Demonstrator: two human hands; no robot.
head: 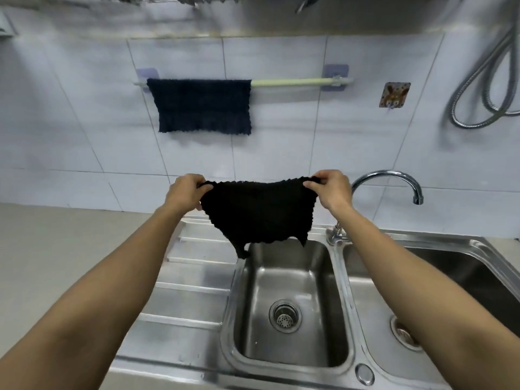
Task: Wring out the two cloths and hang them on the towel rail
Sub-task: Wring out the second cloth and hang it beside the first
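Observation:
A black knitted cloth [259,212] hangs spread out above the left sink basin. My left hand [185,191] pinches its upper left corner and my right hand [332,190] pinches its upper right corner. On the tiled wall above, a pale green towel rail [298,82] runs between two purple wall mounts. A dark blue cloth [204,106] is draped over the rail's left half. The rail's right half is bare.
A steel double sink [337,277] lies below, with a drainboard [194,280] on the left and a curved tap [391,178] at the right. A metal shower hose [489,88] loops on the wall at far right. A small patterned hook [394,94] sticks beside the rail.

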